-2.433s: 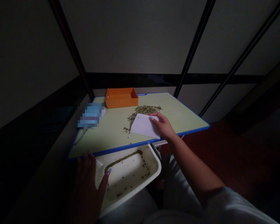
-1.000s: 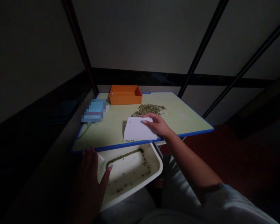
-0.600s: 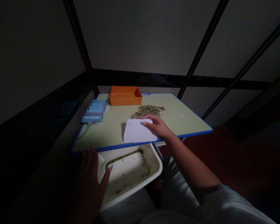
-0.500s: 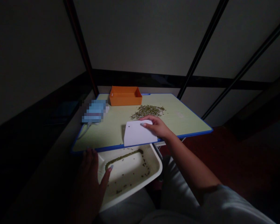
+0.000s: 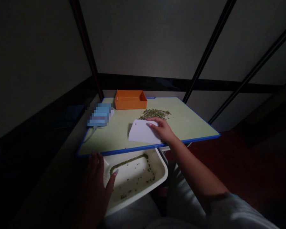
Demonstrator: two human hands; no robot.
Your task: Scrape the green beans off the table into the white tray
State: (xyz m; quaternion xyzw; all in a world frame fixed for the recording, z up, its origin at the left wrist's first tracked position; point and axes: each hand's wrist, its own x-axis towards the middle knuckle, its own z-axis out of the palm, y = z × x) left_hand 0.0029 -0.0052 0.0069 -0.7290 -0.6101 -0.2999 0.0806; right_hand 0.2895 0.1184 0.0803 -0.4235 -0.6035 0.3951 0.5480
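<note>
At the centre of the frame, a flat white trapezoidal scraper point(image 5: 143, 133) is pinched by the right hand point(image 5: 163, 129), between a loose heap of small greenish grains point(image 5: 154, 114) and the near edge of the pale-green, blue-rimmed table point(image 5: 188, 127). At lower centre, a cream plastic tub point(image 5: 164, 171) is overlapped by the left hand point(image 5: 97, 183); whether its rim is gripped cannot be told. Sweeping grains tubward seems in hand; next, the scraper should be set beyond more grains.

Dim grey panelled wall point(image 5: 143, 41), dark reddish floor point(image 5: 219, 152)
</note>
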